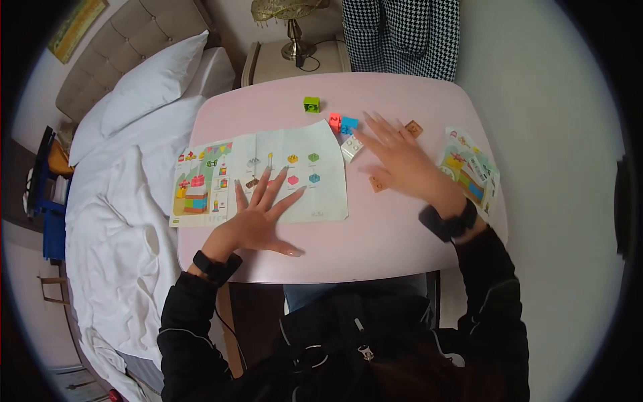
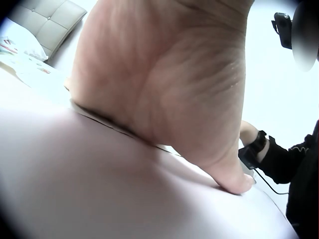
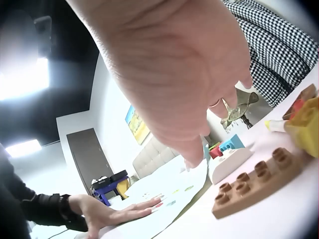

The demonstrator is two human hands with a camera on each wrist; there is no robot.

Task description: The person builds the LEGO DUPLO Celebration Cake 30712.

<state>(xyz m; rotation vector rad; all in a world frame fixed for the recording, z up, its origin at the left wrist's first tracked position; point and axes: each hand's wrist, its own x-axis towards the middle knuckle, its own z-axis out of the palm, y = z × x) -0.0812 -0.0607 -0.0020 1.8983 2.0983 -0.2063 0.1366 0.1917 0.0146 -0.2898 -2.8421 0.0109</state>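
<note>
My left hand (image 1: 258, 218) lies with its fingers spread over an unfolded paper instruction sheet (image 1: 321, 201) printed with coloured bricks; the thumb reaches onto the pink table. With fingers extended, my right hand (image 1: 395, 157) is over the loose toy bricks. By its thumb lies a white brick (image 1: 349, 151), beside a blue brick (image 1: 349, 125) and a red brick (image 1: 334, 120). A flat brown brick (image 3: 259, 181) lies below the palm in the right wrist view, and a yellow brick (image 3: 305, 128) stands at that view's right edge. In the head view the hand hides the yellow one.
A green brick (image 1: 311, 104) sits farther back on the table (image 1: 301, 261). Another brown piece (image 1: 414, 127) lies beyond the right fingers. A printed leaflet (image 1: 485, 171) lies at the right edge. A bed (image 1: 120, 208) stands left; a nightstand with a lamp (image 1: 293, 41) is behind.
</note>
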